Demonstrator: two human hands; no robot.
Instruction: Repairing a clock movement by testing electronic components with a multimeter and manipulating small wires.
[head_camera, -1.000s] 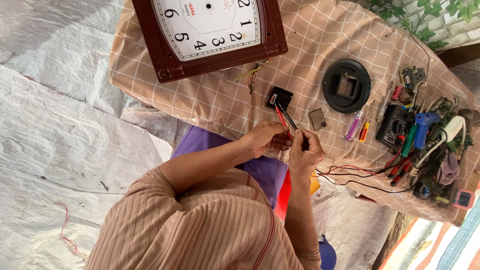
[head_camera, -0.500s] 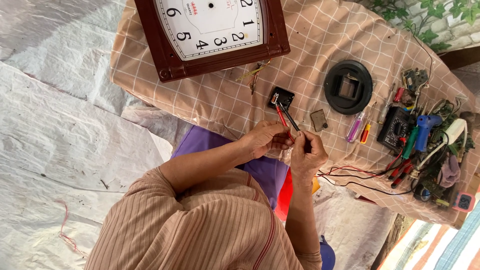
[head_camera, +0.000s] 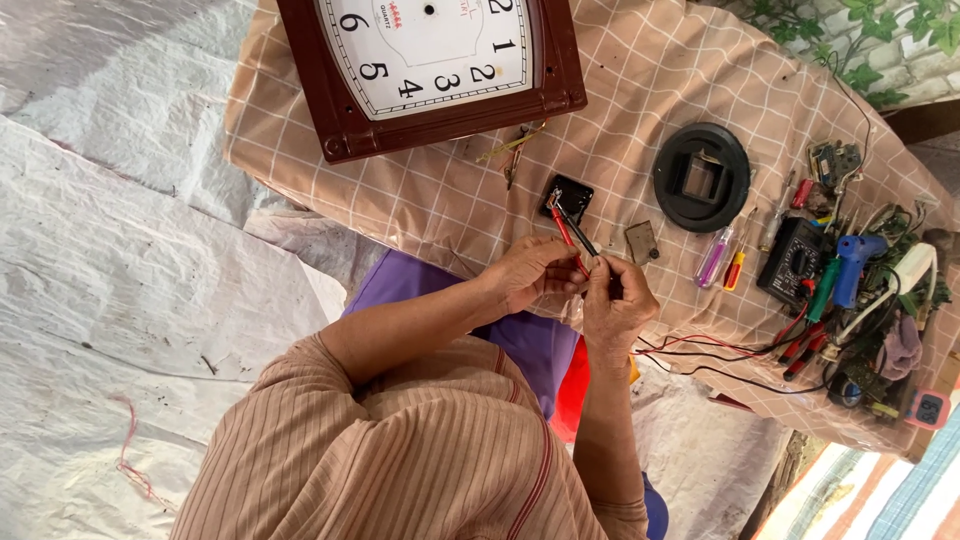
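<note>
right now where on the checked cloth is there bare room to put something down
The widest free patch of checked cloth lies between the wall clock and the left hand. Another runs above the round black ring, toward the plant. The end with the multimeter, screwdrivers and tangled wires is crowded. The right hand holds probes on the small black module.

Clutter on a checked cloth beside a wall clock

A square wall clock (head_camera: 432, 62) in a dark red-brown frame lies face up at the far left of the peach checked cloth (head_camera: 640, 80). A round black plastic housing (head_camera: 701, 178) sits to its right, with a purple-handled screwdriver (head_camera: 713, 258) and a small orange one (head_camera: 735, 268) nearer. Further right lie a black multimeter (head_camera: 790, 262), a blue glue gun (head_camera: 855, 262) and tangled wires. White sheeting (head_camera: 120, 260) covers the ground at left.
</note>
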